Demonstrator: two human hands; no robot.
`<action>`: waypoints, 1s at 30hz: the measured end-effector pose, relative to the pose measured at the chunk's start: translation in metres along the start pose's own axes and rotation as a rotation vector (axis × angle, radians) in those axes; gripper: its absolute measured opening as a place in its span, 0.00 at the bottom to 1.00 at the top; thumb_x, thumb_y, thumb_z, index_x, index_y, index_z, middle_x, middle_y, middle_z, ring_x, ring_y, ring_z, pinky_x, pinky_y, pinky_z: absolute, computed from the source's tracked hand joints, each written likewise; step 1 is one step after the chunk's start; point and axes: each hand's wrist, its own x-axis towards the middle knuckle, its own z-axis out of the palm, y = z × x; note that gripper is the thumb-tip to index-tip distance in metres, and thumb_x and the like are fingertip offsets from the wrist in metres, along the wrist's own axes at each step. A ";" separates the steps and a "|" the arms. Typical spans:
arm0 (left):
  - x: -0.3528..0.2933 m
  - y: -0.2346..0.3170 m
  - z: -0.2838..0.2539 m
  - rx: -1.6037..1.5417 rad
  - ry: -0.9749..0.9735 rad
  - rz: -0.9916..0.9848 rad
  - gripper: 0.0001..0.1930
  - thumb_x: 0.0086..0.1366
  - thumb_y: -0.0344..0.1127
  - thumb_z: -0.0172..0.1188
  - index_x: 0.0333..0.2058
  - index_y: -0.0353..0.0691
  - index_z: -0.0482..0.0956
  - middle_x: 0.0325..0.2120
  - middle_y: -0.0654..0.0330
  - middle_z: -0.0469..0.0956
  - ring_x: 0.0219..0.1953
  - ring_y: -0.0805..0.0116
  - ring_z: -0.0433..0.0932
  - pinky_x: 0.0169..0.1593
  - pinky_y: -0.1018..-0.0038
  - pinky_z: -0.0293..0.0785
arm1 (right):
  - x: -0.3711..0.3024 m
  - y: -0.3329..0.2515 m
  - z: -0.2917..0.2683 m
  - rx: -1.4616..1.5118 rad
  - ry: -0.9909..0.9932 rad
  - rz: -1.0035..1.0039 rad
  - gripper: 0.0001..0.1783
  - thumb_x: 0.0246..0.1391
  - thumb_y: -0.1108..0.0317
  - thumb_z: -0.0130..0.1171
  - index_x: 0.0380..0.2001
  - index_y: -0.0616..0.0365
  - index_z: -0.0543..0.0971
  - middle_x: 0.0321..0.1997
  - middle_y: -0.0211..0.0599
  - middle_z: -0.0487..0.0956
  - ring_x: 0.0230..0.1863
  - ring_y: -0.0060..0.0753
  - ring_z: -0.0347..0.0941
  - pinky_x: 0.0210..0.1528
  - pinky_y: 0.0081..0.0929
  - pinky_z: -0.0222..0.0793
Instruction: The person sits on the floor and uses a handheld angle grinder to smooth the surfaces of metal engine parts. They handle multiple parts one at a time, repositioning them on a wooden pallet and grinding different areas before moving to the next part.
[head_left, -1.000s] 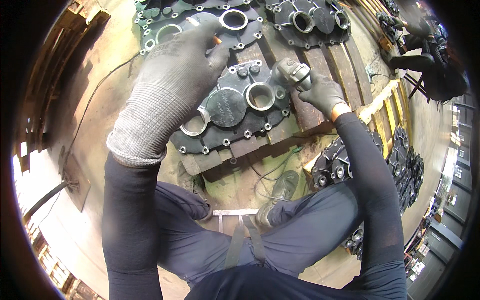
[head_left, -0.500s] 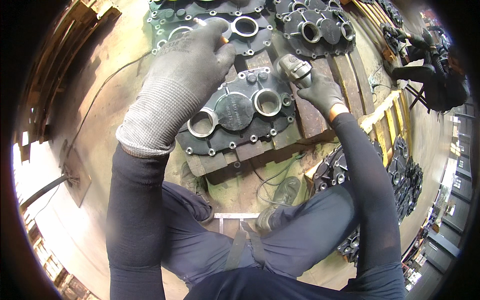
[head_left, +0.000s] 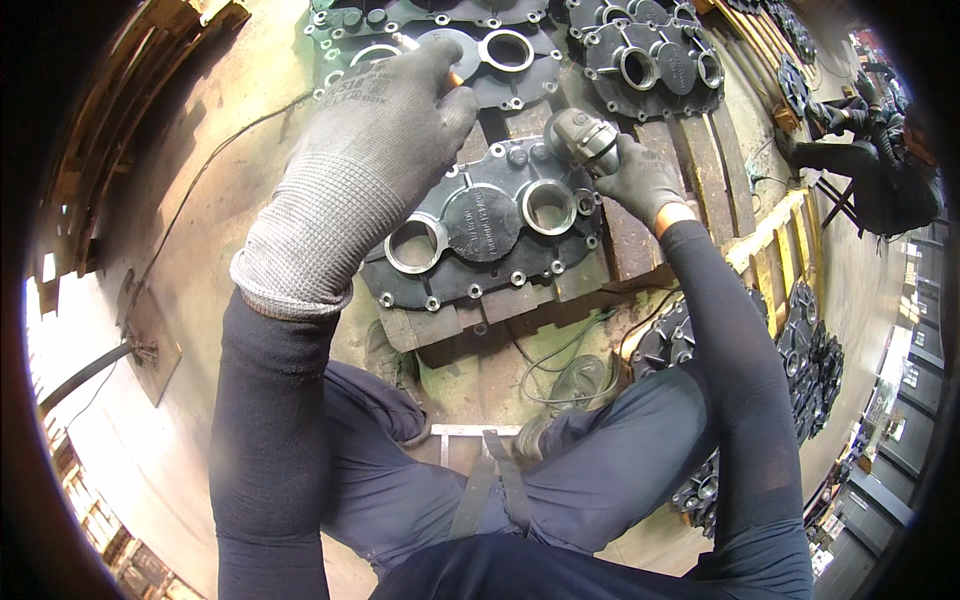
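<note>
One grip, the right hand [head_left: 642,182] in a dark glove, is clamped around a power tool [head_left: 590,142]. The other grip is the left hand [head_left: 395,115], in a grey glove with its back turned up; its fingers are partly hidden, so I cannot tell if they are apart or together. Biggest of all is the pale brown floor [head_left: 195,235]. On it sits a wooden pallet [head_left: 632,238] with gaps between its boards. Far off to the right, a person [head_left: 875,165] in dark clothes seems to sit. On the pallet, in front of the knees, a black metal cover [head_left: 500,262] lies flat. Behind it are more black covers [head_left: 675,68], some in a pile. The left hand is over the gap between the near cover and the ones behind, and I cannot tell if it touches them. Next in size comes the power tool, with a round grey metal head right by the near cover's top right edge; I cannot tell if they touch. One shoe [head_left: 578,382] has a thin cable [head_left: 526,372] looped beside it. Two round holes [head_left: 549,207] with shiny rims go into the near cover, and a flat disc [head_left: 479,219] sits between them. Smallest are the little metal rings [head_left: 474,291] along its edge.
</note>
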 end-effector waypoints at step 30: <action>0.008 -0.033 -0.005 -0.057 0.113 0.025 0.23 0.74 0.47 0.52 0.59 0.38 0.76 0.46 0.45 0.84 0.49 0.51 0.85 0.57 0.59 0.78 | 0.003 -0.057 -0.023 0.125 0.099 -0.099 0.33 0.42 0.54 0.73 0.51 0.56 0.78 0.48 0.55 0.85 0.52 0.57 0.82 0.56 0.46 0.76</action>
